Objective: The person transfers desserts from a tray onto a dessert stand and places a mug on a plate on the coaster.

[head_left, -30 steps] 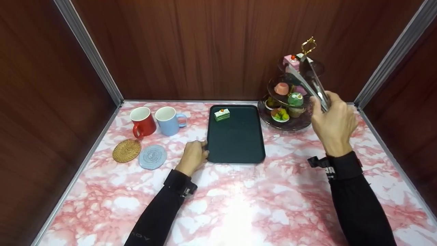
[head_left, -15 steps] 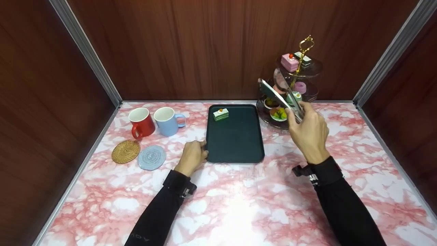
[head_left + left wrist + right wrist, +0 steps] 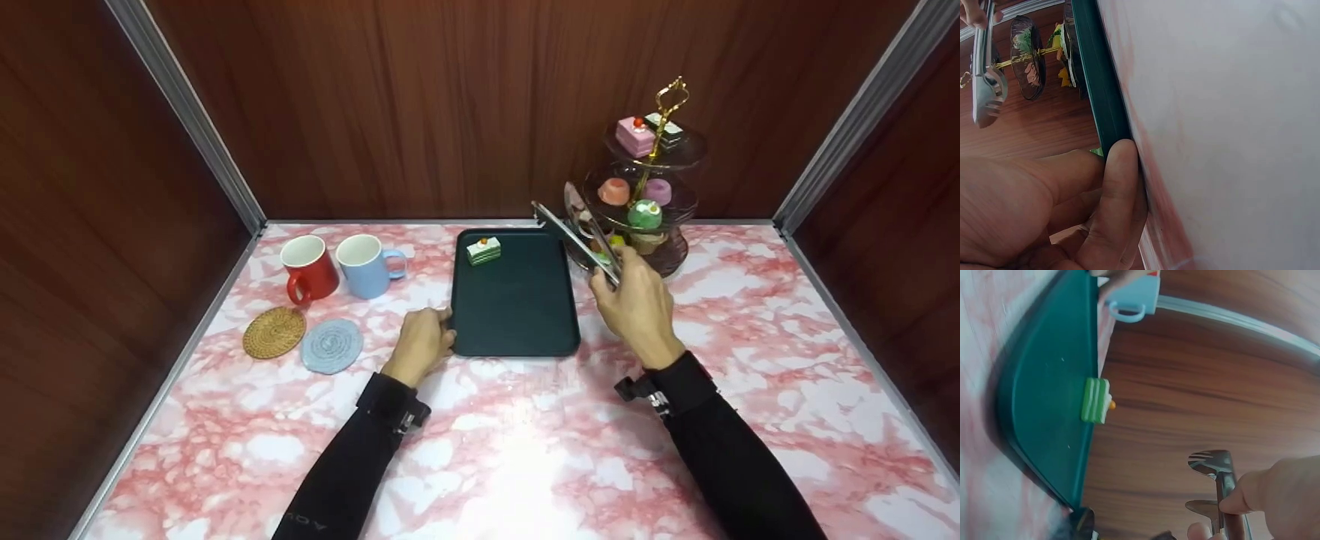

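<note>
My left hand (image 3: 423,341) pinches the left rim of a dark green tray (image 3: 517,315); in the left wrist view its fingers (image 3: 1120,180) lie against the tray's side. A small green-and-white cake slice (image 3: 484,251) with an orange topping sits at the tray's far left. My right hand (image 3: 637,304) holds metal serving tongs (image 3: 581,236), whose two ends stand apart with nothing between them. They overlap the tray's far right corner in the head view. The right wrist view shows the slotted end of the tongs (image 3: 1216,464).
A three-tier stand (image 3: 675,202) with cakes and pastries is at the back right, close to the tongs. To the left are a red mug (image 3: 311,270), a blue mug (image 3: 365,270), a woven coaster (image 3: 275,332) and a blue-grey coaster (image 3: 331,346). Wood-look panels enclose the marbled table.
My right hand has brought the tongs left and down, from in front of the stand to the tray's far right corner. The left hand stays at the tray's rim.
</note>
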